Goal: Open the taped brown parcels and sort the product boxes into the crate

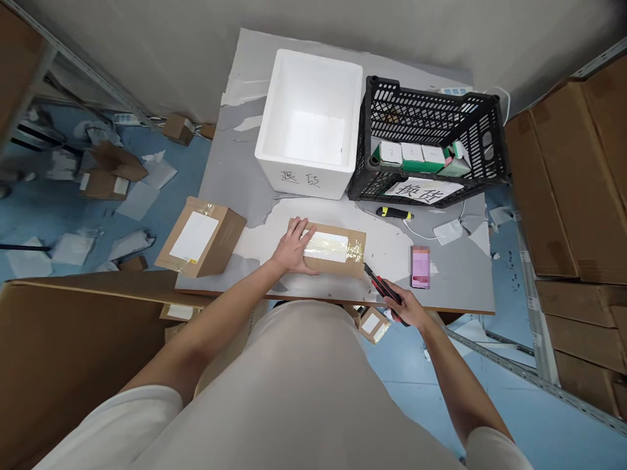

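Note:
A small taped cardboard box (337, 269) with a white label lies near the front edge of the table. My left hand (292, 248) grips its left end, fingers over the top and far side, thumb towards the front. In my right hand (407, 308) is a red and black utility knife (386, 292), its blade end at the box's right front corner. Clear yellowish tape runs over the label and right end of the box. The tip of the blade is too small to tell whether it is in the cardboard.
A white foam box (306, 176) and a black plastic crate (360, 156) holding several green-white cartons stand at the back. Another labelled cardboard box (223, 238) sits left. A yellow-black cutter (394, 213) and a pink-screened phone (420, 266) lie right. A large carton (88, 346) borders the table's left front.

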Demonstrator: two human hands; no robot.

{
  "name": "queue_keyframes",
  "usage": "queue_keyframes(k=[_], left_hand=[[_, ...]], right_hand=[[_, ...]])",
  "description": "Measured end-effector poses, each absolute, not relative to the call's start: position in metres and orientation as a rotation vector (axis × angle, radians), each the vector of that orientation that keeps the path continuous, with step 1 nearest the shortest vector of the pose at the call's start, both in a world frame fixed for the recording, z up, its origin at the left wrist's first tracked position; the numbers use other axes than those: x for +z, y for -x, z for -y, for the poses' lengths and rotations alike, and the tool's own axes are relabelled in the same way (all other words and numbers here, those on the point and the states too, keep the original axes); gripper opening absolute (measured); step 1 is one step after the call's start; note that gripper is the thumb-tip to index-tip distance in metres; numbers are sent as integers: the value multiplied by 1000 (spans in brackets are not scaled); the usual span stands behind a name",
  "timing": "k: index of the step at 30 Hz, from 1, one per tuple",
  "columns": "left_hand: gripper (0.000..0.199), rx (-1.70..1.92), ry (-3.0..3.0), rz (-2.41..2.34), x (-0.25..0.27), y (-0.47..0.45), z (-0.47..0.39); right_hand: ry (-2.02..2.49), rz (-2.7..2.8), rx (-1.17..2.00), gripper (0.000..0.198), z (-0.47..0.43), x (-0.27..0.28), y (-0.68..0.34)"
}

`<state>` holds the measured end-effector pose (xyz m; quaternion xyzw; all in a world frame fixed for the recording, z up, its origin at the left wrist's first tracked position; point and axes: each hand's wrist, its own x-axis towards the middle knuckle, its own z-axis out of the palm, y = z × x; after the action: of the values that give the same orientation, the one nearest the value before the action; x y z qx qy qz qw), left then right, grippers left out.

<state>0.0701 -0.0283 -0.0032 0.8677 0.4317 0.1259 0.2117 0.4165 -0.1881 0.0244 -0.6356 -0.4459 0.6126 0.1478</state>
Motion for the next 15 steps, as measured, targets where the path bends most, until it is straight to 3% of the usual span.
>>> queue_keyframes(k=[3, 7, 11, 15], left_hand=[[121, 341, -2412, -1201, -3, -70, 28], [122, 344, -2357, -1356, 2, -80, 34], [121, 293, -2172, -1749, 11, -96, 50], [93, 236, -2079, -1870, 16, -89, 66]], right_hand=[[1840, 1241, 1729, 76, 195, 22, -423], [1874, 1051, 1449, 77, 191, 23, -418], [1771, 875, 1361, 62, 167, 16, -364], [1583, 803, 1471, 54, 130, 6, -302]])
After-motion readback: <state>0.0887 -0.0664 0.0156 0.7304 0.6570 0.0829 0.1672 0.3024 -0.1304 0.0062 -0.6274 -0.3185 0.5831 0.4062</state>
